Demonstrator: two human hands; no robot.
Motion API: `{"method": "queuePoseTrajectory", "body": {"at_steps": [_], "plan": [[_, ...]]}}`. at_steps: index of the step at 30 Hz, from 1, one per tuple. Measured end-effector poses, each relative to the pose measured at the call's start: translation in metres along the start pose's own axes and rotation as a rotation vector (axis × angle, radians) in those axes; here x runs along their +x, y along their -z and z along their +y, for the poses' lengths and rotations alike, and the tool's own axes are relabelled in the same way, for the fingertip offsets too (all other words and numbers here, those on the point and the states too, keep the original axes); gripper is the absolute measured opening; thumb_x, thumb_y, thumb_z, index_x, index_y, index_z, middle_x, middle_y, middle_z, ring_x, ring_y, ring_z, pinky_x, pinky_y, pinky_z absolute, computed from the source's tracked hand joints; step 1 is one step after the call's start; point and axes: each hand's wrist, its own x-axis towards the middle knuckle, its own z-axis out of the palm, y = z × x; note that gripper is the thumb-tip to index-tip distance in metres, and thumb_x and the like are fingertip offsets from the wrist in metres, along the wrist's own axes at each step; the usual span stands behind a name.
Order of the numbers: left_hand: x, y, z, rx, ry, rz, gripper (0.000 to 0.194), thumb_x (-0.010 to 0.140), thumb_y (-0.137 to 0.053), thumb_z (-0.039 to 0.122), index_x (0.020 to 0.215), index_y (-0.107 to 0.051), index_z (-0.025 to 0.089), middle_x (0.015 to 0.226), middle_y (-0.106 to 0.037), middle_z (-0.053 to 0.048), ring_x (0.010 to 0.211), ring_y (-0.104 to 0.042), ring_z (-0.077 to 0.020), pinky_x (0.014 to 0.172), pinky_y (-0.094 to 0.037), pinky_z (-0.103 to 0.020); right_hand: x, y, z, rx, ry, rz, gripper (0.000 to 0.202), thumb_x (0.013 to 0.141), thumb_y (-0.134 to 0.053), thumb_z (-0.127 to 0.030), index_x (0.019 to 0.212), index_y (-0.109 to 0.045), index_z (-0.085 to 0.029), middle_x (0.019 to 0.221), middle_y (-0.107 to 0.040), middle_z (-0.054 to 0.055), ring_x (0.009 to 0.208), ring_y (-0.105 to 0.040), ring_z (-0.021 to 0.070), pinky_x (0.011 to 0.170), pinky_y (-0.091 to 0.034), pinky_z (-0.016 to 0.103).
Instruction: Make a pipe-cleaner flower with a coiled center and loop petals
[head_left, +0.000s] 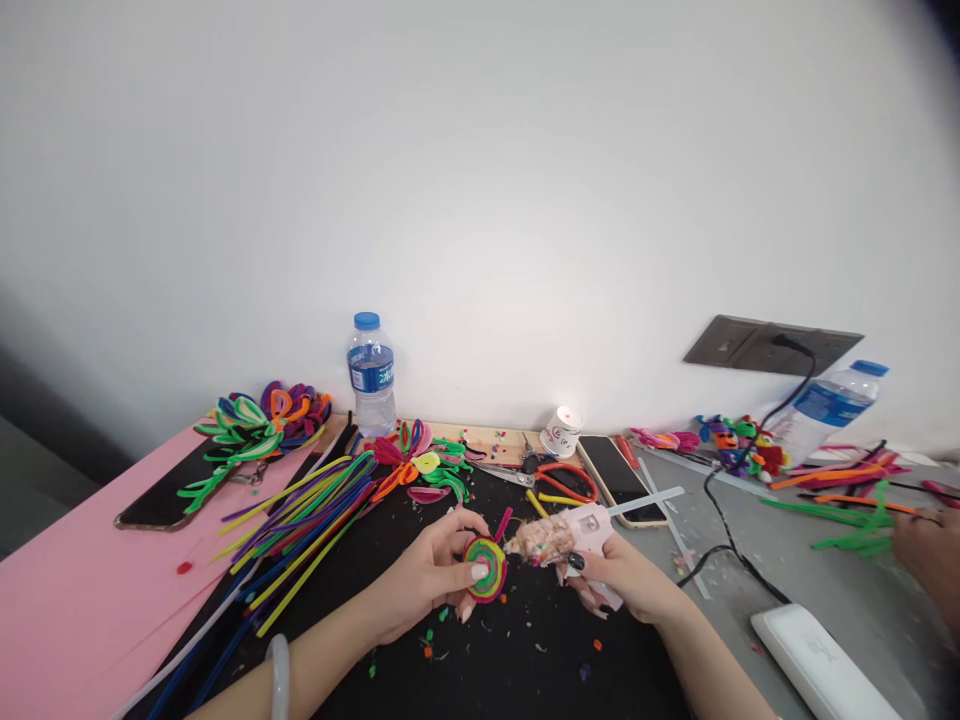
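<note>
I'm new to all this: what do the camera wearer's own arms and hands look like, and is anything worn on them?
They are human, with no sleeve or glove in view. The left hand has a glossy, pale thumbnail, and a smooth, pale bangle circles that arm. The right hand shows one glossy black nail.
</note>
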Motion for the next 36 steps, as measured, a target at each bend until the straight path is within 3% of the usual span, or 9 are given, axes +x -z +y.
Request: {"method": "queuePoseTrajectory", "body": {"at_steps": [36], "plan": [[-0.0008,-0.0007,-0.0027,0.000,0.014,-0.030,0.025,0.076,-0.066,0.024,0.093,-0.048,0.020,0.077,-0.055,0.002,0.047,-0.049,-0.0047,0.044,-0.042,-0.018,0.0006,-0.0006,0.0022,-0.026,-0.022,0.032,0.032,0.067,-0.070,-0.041,0.069,-0.055,-0.012,0.046,-0.045,-0.007,0.037,-0.037,0.0036,0.034,-0.034,0.016]]}}
